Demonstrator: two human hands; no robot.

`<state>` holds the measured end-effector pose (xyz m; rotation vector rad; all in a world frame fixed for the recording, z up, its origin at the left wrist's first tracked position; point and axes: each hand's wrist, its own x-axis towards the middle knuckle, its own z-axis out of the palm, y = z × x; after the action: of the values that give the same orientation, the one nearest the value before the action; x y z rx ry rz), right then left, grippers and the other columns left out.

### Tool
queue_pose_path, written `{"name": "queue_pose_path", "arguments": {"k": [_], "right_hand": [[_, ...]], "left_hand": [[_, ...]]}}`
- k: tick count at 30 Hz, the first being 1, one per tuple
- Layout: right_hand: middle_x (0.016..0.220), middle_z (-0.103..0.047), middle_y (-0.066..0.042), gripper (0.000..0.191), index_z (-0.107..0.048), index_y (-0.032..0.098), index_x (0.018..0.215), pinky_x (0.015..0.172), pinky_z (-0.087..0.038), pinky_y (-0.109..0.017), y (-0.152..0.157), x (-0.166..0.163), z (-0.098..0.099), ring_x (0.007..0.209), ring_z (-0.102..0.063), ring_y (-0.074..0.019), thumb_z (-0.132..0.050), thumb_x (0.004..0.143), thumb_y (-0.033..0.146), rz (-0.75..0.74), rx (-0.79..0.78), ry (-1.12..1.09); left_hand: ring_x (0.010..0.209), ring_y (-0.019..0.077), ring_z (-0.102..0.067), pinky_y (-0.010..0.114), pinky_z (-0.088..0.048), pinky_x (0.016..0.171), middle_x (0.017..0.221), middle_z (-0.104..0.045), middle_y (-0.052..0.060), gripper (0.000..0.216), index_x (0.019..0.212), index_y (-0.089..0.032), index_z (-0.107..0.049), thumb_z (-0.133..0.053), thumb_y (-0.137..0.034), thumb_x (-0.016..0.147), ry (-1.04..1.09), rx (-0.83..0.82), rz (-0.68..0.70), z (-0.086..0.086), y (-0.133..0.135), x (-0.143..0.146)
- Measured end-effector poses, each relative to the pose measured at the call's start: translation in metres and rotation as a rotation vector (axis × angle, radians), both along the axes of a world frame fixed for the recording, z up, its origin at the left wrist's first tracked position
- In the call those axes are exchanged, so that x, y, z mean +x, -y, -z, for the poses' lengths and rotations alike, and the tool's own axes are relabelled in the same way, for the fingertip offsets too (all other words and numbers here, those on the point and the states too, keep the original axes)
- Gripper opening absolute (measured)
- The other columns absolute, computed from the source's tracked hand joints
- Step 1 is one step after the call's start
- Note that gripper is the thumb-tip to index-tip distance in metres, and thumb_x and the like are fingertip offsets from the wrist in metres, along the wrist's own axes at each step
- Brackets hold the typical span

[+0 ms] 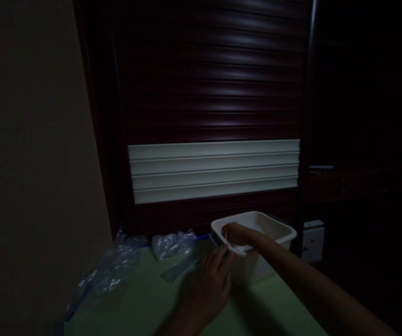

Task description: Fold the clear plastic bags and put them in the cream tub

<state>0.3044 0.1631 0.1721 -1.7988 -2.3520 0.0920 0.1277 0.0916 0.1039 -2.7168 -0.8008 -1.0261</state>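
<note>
A cream plastic tub [250,270] with a dark handle stands on the pale green surface. My left hand [213,282] is at its near left corner, the fingers bent over the rim and gripping it. My right hand [236,233] reaches down inside the tub by the left wall, its fingers curled together. Something pale and thin shows by those fingers, too dim to name. Whitish material [258,228] lies farther in the tub, partly hidden behind my right hand and forearm.
Crumpled clear plastic bags [116,266] lie along the left edge, with another clear bag [172,243] and a flat plastic strip [181,268] left of the tub. A dark slatted panel [208,93] with a pale band rises behind. A small white box [313,240] stands at right.
</note>
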Motion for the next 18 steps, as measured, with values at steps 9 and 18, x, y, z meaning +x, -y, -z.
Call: {"name": "queue_pose_path", "arguments": {"k": [9,18], "right_hand": [[0.116,-0.059,-0.014,0.022,-0.058,0.014,0.111,0.092,-0.042,-0.038,0.062,-0.059,-0.021,0.108,-0.054,-0.0251,-0.044,0.094,0.014,-0.146,0.34,0.085],[0.124,-0.056,-0.009,0.032,-0.053,0.017,0.123,0.086,-0.05,-0.045,0.065,-0.129,0.078,0.105,-0.059,-0.024,-0.055,0.093,0.028,-0.15,0.246,0.083]], "left_hand": [[0.108,0.0261,-0.059,0.045,-0.052,0.093,0.116,-0.063,0.009,0.039,0.113,-0.02,-0.06,-0.044,-0.004,0.082,0.002,-0.074,-0.169,0.031,0.011,-0.066],[0.095,0.0229,-0.062,0.037,-0.053,0.085,0.101,-0.066,0.01,0.035,0.103,-0.017,-0.063,-0.037,-0.004,0.083,0.012,-0.199,-0.337,0.048,0.044,-0.141]]}}
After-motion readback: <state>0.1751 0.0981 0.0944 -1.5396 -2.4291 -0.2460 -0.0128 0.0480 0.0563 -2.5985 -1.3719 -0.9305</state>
